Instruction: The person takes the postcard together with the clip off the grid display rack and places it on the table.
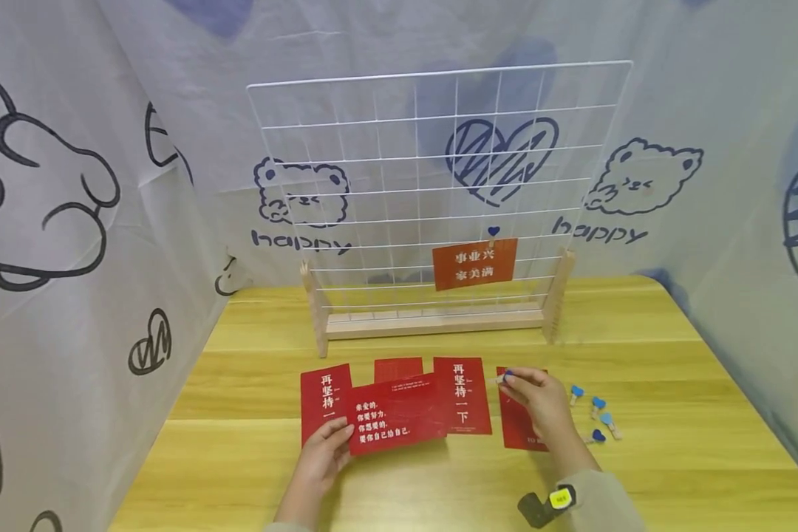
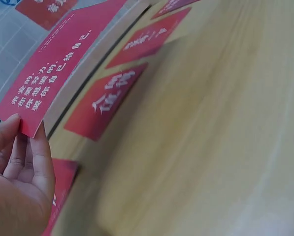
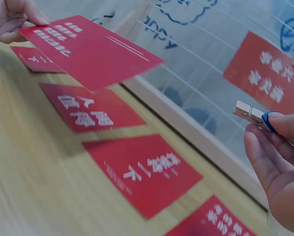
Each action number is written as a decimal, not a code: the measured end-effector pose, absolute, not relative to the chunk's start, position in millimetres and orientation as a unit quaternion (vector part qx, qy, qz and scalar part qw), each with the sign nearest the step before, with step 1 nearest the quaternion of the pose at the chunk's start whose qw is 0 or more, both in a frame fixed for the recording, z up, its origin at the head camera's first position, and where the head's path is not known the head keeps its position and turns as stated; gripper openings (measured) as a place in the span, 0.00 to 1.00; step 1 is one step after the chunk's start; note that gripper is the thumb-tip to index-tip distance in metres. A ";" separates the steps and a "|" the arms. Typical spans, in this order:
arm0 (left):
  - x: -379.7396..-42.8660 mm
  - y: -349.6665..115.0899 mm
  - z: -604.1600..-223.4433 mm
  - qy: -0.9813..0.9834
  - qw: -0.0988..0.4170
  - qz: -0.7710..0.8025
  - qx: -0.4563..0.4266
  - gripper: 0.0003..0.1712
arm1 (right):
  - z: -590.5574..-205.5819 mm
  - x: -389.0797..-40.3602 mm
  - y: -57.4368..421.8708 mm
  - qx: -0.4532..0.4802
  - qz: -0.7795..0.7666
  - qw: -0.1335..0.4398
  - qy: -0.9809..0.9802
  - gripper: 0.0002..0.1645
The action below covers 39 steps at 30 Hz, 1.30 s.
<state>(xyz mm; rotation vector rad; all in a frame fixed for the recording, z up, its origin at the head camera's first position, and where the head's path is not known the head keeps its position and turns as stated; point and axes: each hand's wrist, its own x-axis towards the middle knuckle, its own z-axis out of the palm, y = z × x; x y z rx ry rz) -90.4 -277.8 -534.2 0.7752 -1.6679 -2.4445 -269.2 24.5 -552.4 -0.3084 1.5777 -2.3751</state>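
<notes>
My left hand (image 1: 324,452) pinches a red card (image 1: 399,414) with white lettering by its left end, thumb on the printed face; the card is lifted over other red cards. In my right hand (image 1: 547,403), thumb and fingers pinch a small wooden clothespin (image 3: 249,114) with a blue top, its wooden end pointing toward the lifted card. Beneath the right hand lies a red card (image 1: 520,425), partly covered by it. Behind both hands stands a white wire grid (image 1: 379,191). An orange-red card (image 1: 473,266) hangs low on its right half, under a dark blue heart clip (image 1: 493,231).
Red cards lie in a row on the wooden table (image 1: 672,355), including a left card (image 1: 324,384) and a middle card (image 1: 462,395). Several blue heart clothespins (image 1: 597,405) lie right of my right hand. A wooden base (image 1: 432,323) carries the grid. Patterned cloth surrounds the table.
</notes>
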 end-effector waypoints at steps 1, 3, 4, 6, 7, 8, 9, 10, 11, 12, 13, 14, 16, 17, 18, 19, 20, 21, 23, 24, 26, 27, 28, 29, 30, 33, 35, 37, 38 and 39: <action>-88.8 -278.2 -536.3 -0.542 0.039 -0.800 0.256 0.06 | -563.8 -272.5 30.7 -0.107 -0.827 0.138 0.534 0.12; -84.6 -278.6 -540.1 -0.538 0.035 -0.801 0.260 0.04 | -567.7 -268.6 37.2 -0.077 -0.826 0.132 0.542 0.13; -82.3 -278.7 -541.6 -0.538 0.032 -0.801 0.262 0.04 | -576.8 -270.7 42.1 -0.058 -0.821 0.128 0.553 0.14; -76.7 -278.8 -543.9 -0.537 0.024 -0.801 0.263 0.04 | -578.5 -266.6 48.7 -0.032 -0.819 0.127 0.558 0.13; -73.7 -278.8 -544.9 -0.539 0.020 -0.801 0.261 0.03 | -586.9 -268.1 53.5 -0.009 -0.811 0.124 0.572 0.16; -70.7 -279.0 -546.5 -0.540 0.016 -0.800 0.261 0.03 | -586.5 -265.3 57.0 0.001 -0.808 0.126 0.576 0.16; -67.7 -279.1 -548.5 -0.541 0.012 -0.800 0.259 0.04 | -585.6 -262.2 60.3 0.011 -0.803 0.125 0.583 0.17; -64.6 -279.4 -550.8 -0.541 0.009 -0.803 0.250 0.05 | -584.2 -258.9 63.7 0.021 -0.800 0.126 0.586 0.17; -61.8 -279.6 -553.1 -0.541 0.006 -0.804 0.246 0.07 | -582.5 -255.5 67.0 0.028 -0.799 0.126 0.587 0.17; -59.3 -279.7 -555.9 -0.540 0.004 -0.806 0.241 0.09 | -580.8 -252.0 70.3 0.037 -0.799 0.125 0.587 0.16; -56.9 -280.9 -560.1 -0.537 0.003 -0.813 0.223 0.10 | -578.7 -248.2 73.5 0.044 -0.799 0.123 0.586 0.15; -54.9 -280.9 -562.6 -0.535 0.000 -0.815 0.221 0.11 | -576.1 -244.5 76.4 0.050 -0.801 0.123 0.584 0.12; -51.3 -279.9 -565.5 -0.531 -0.005 -0.819 0.217 0.13 | -570.9 -237.2 82.5 0.060 -0.805 0.124 0.577 0.08; -49.9 -279.3 -566.0 -0.529 -0.011 -0.819 0.221 0.12 | -566.7 -233.1 85.0 0.063 -0.804 0.124 0.579 0.06; -48.6 -278.7 -566.2 -0.528 -0.017 -0.820 0.221 0.12 | -562.6 -229.1 87.1 0.068 -0.802 0.124 0.581 0.05; -47.5 -277.9 -565.7 -0.529 -0.024 -0.819 0.221 0.11 | -558.6 -225.3 89.5 0.071 -0.804 0.122 0.578 0.04; -46.8 -275.9 -563.4 -0.532 -0.031 -0.813 0.235 0.11 | -553.2 -221.1 91.4 0.078 -0.801 0.122 0.581 0.04; -46.2 -275.2 -562.8 -0.534 -0.038 -0.812 0.233 0.10 | -548.4 -217.2 93.3 0.085 -0.798 0.122 0.584 0.05; -45.6 -274.5 -561.6 -0.540 -0.051 -0.808 0.228 0.09 | -539.8 -210.0 97.1 0.106 -0.793 0.124 0.586 0.07; -45.6 -274.2 -561.2 -0.544 -0.056 -0.807 0.225 0.09 | -537.6 -207.5 99.9 0.122 -0.793 0.128 0.583 0.07; -45.6 -274.2 -560.6 -0.551 -0.064 -0.803 0.220 0.09 | -534.6 -203.1 106.0 0.152 -0.787 0.135 0.582 0.08; -45.5 -274.3 -560.4 -0.555 -0.067 -0.800 0.218 0.10 | -535.4 -202.1 109.7 0.163 -0.786 0.137 0.580 0.08; -45.4 -274.4 -560.0 -0.559 -0.069 -0.797 0.217 0.11 | -536.3 -201.2 113.5 0.168 -0.784 0.136 0.582 0.08; -45.0 -274.4 -559.4 -0.563 -0.071 -0.795 0.216 0.11 | -537.5 -200.6 117.0 0.176 -0.783 0.135 0.582 0.09; -44.5 -274.4 -558.5 -0.568 -0.071 -0.791 0.215 0.13 | -539.1 -200.4 120.3 0.184 -0.778 0.131 0.586 0.10; -42.7 -274.0 -554.9 -0.585 -0.072 -0.779 0.215 0.16 | -543.8 -200.5 129.1 0.194 -0.768 0.123 0.598 0.13; -41.7 -273.7 -552.7 -0.592 -0.073 -0.772 0.217 0.17 | -546.5 -200.8 134.3 0.197 -0.760 0.127 0.607 0.14; -41.0 -273.1 -551.9 -0.599 -0.074 -0.766 0.220 0.18 | -548.0 -200.9 139.2 0.190 -0.744 0.134 0.626 0.13; -40.8 -272.8 -552.0 -0.601 -0.075 -0.765 0.221 0.19 | -548.4 -200.9 141.4 0.186 -0.736 0.138 0.636 0.11; -40.6 -272.5 -552.5 -0.605 -0.076 -0.760 0.224 0.19 | -548.5 -201.2 143.2 0.184 -0.726 0.143 0.647 0.10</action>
